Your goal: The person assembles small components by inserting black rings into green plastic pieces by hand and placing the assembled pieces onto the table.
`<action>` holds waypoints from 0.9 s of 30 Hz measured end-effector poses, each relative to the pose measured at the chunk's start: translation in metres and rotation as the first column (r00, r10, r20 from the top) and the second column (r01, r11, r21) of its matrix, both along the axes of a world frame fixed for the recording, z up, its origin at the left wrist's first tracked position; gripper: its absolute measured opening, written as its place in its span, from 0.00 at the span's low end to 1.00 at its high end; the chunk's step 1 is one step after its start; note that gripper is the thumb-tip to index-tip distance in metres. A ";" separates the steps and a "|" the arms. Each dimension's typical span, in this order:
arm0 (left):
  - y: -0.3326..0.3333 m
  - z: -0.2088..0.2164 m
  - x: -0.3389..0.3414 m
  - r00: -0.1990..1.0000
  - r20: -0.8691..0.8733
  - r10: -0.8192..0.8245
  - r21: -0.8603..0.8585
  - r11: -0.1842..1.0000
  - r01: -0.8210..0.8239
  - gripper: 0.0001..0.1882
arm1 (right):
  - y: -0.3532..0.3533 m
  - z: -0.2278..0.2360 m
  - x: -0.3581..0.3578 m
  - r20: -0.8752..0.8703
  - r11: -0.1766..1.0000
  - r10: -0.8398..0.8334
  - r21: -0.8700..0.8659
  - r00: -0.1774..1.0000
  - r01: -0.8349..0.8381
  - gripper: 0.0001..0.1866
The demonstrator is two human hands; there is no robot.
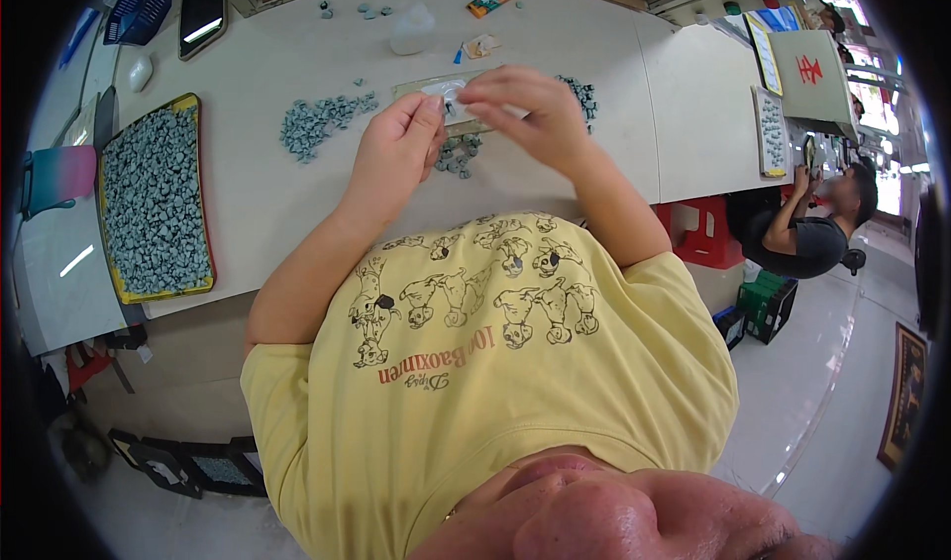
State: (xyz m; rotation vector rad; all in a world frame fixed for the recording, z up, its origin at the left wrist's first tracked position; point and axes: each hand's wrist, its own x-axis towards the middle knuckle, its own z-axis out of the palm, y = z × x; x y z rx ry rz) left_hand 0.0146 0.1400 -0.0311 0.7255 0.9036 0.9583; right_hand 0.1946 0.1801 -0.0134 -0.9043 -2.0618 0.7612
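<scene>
Head: two hands (401, 132) (532, 106), three grey piles (315, 126) (458, 156) (586, 100)

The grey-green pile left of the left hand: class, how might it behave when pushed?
The pile would probably spread apart, since separate pieces already fringe its edges. The pieces look small and chunky, so they may tumble rather than roll smoothly.

My left hand (401, 134) sits toward eleven o'clock, curled, thumb against forefinger. My right hand (535, 109), just past twelve, arches with thumb apart. My left forearm (322, 258) slants toward one, my right forearm (624, 203) toward eleven.
</scene>
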 end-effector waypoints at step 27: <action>0.002 -0.006 0.003 0.984 0.179 -0.006 -0.133 0.991 0.030 0.09 | 0.002 0.004 0.048 0.401 0.977 -0.117 -0.120 0.909 0.178 0.11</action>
